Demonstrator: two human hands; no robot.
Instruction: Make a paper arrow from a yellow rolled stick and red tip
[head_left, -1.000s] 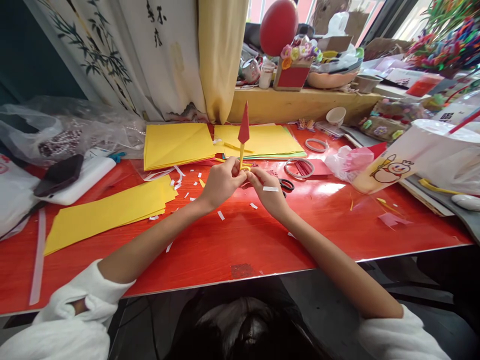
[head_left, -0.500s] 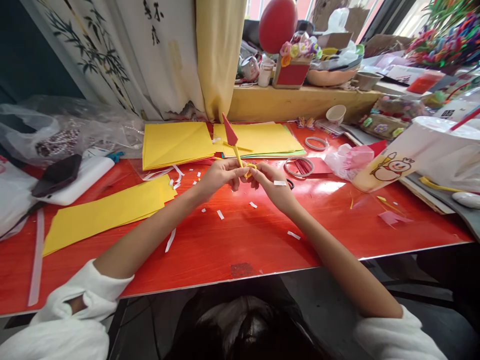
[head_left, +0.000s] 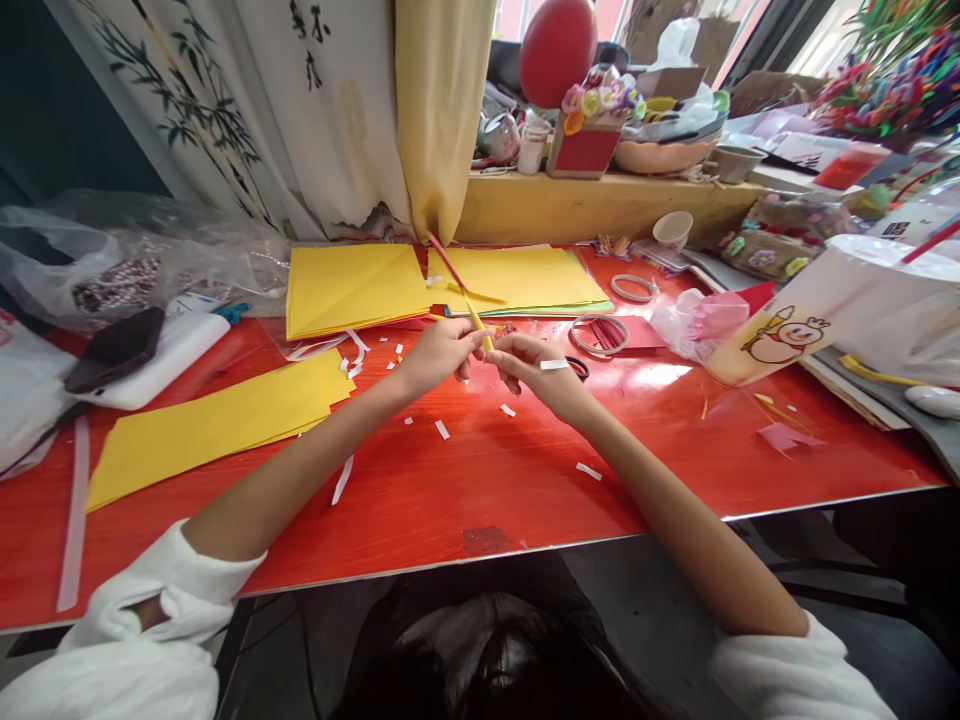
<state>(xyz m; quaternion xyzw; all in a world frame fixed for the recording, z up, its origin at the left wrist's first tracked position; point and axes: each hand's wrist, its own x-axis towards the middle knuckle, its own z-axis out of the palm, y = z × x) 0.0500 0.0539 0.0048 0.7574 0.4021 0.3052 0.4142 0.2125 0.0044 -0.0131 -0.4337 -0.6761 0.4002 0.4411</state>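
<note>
Between my two hands is a folded paper piece (head_left: 475, 315) with a yellow stem and a pointed red tip, slanting up and away to the left, now seen nearly edge-on. My left hand (head_left: 442, 356) pinches the yellow stem from the left, its fingers closed. From the right, the fingertips of my right hand (head_left: 541, 372) are closed on the stem's lower end. A small white paper strip (head_left: 554, 365) lies on the back of my right hand. The exact fold under the fingertips is hidden.
Yellow paper stacks (head_left: 356, 290) lie behind my hands, with long yellow sheets (head_left: 217, 420) to the left. White scraps (head_left: 442, 430) dot the red table (head_left: 420, 510). Tape rings (head_left: 598, 335), a large drink cup (head_left: 795, 315) and a dark phone (head_left: 116, 350) stand or lie around.
The paper piece has turned, so its red tip shows as a thin edge and leans farther left. The yellow loop near my fingertips no longer shows. Both hands keep their hold.
</note>
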